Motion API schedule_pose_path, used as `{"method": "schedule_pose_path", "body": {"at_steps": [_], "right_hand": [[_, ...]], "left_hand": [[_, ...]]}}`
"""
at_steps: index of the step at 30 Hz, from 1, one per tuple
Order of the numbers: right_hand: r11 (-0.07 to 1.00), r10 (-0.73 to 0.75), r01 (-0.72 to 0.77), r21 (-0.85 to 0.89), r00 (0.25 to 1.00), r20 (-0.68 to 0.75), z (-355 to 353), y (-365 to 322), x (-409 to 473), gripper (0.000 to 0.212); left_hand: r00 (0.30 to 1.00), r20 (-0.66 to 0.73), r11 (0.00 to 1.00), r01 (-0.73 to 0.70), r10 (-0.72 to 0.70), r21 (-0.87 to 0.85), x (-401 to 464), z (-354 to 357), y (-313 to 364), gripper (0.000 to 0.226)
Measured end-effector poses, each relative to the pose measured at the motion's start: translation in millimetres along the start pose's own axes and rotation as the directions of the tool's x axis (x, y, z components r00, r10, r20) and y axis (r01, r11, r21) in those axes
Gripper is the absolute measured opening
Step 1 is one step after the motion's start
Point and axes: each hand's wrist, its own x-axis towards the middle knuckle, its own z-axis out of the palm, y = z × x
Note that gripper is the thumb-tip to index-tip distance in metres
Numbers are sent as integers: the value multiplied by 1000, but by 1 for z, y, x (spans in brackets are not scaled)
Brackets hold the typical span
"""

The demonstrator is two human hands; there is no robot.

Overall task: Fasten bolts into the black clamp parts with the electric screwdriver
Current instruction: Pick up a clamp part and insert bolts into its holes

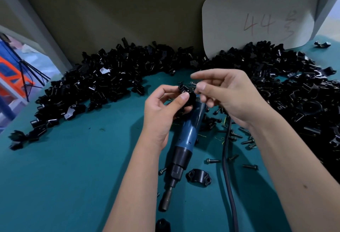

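My left hand [165,106] grips a black clamp part [185,93] between thumb and fingers above the teal table. My right hand [226,95] pinches a small dark bolt [193,83] just above that part. The blue electric screwdriver [185,136] lies on the table under my hands, its bit [166,198] pointing toward me. Its black cable [227,167] runs down the right side. A loose black half-clamp [199,176] with two holes lies beside the screwdriver's nose.
Large piles of black clamp parts [103,82] [294,88] curve along the back of the teal table [64,176]. Loose bolts [213,161] are scattered right of the screwdriver. A white card marked "44" [257,16] leans on the back wall. A black knob [162,225] sits at the near edge.
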Motion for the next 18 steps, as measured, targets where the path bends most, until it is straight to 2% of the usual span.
{"method": "schedule_pose_path", "body": {"at_steps": [4,7,10,14,16,18], "right_hand": [[971,56,-24,-238,990,130,1,0,-1,35],[949,48,-17,-315,994,94,5,-1,0,32],[976,-10,2,-216,999,-35,4,1,1,25],[997,-22,11,-77,990,-138,7,6,0,8],[997,-41,29,-71,985,-169,9,11,0,20],[998,-38,31,-52,991,-132,11,14,0,25]], "left_hand": [[999,3,995,-44,44,92,1,-4,-4,17],[999,14,994,-52,51,101,1,-5,-6,17],[999,27,996,-42,40,85,1,-3,-7,16],[998,31,995,-48,46,88,2,-3,-9,14],[998,32,994,-58,55,91,2,-3,-9,14],[998,29,993,-66,64,102,2,-3,-10,14]]}}
